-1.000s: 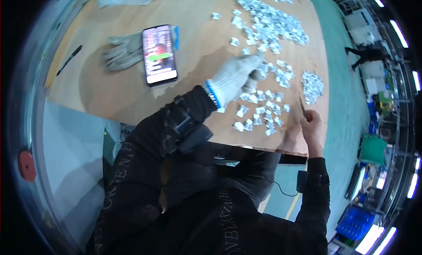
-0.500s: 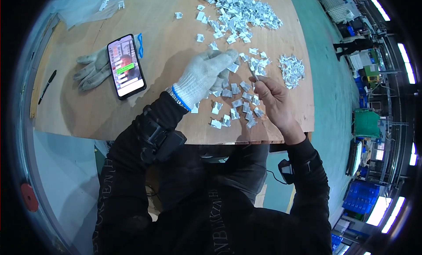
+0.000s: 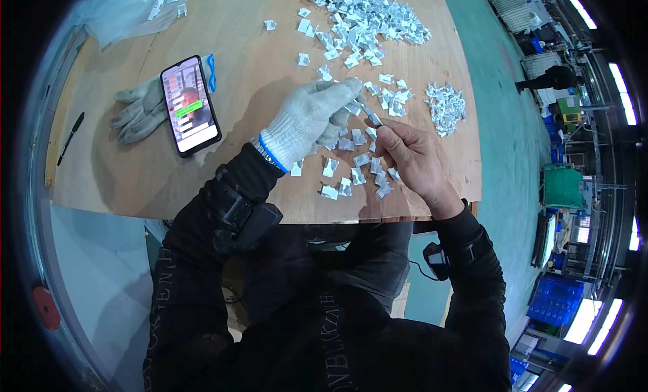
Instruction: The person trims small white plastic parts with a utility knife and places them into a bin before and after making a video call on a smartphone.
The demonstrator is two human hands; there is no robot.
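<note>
My left hand (image 3: pixel 314 112), in a white knitted glove with a blue cuff edge, is closed over the board with thumb and fingers pinching a small silvery folded metal piece (image 3: pixel 354 108). My bare right hand (image 3: pixel 415 155) pinches a small narrow grey metal piece (image 3: pixel 372 116) between thumb and forefinger. Its tip reaches up to the fingertips of the glove; whether the two pieces touch I cannot tell. Several loose folded metal pieces (image 3: pixel 362 160) lie on the wooden tabletop (image 3: pixel 256 189) below and between my hands.
At the far side spreads a large heap of folded metal pieces (image 3: pixel 378 17). A smaller pile of slim metal bits (image 3: pixel 445 108) sits at right. To the left are a lit phone (image 3: pixel 191 105) on an empty glove (image 3: pixel 142 112), a black pen (image 3: pixel 71 139) and clear plastic sheeting (image 3: pixel 121 14).
My right hand has moved left and slightly up, bringing its narrow piece to the gloved fingertips. My left hand holds nearly the same spot.
</note>
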